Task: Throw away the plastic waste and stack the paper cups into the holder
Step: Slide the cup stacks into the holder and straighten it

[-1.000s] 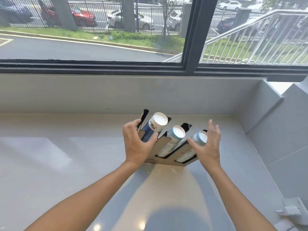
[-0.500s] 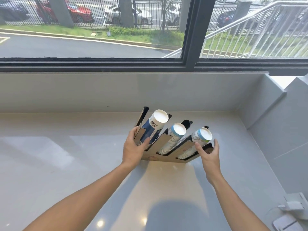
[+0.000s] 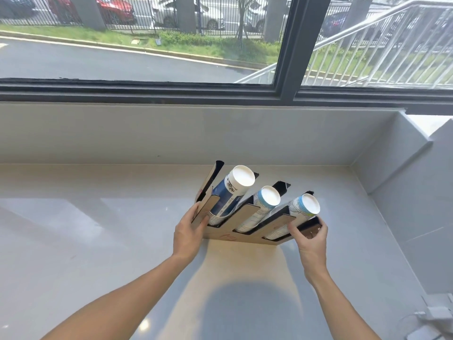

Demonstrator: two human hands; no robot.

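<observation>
A wood-and-black cup holder (image 3: 241, 218) stands on the pale counter (image 3: 98, 229) with three slanted slots. Each slot holds a stack of paper cups: a dark blue stack (image 3: 230, 192) on the left, a light blue stack (image 3: 259, 208) in the middle, a pale printed stack (image 3: 294, 214) on the right. My left hand (image 3: 190, 231) grips the holder's left end. My right hand (image 3: 311, 238) grips its right end, fingers wrapped around the black edge. No plastic waste shows.
A low grey wall (image 3: 171, 133) under the window backs the counter, and a stepped grey wall (image 3: 404, 192) closes it on the right. White plug and cable items (image 3: 434, 315) lie at the bottom right corner.
Both hands went from hovering spread over the holder to closing on its two ends. The holder has shifted slightly right and toward the back.
</observation>
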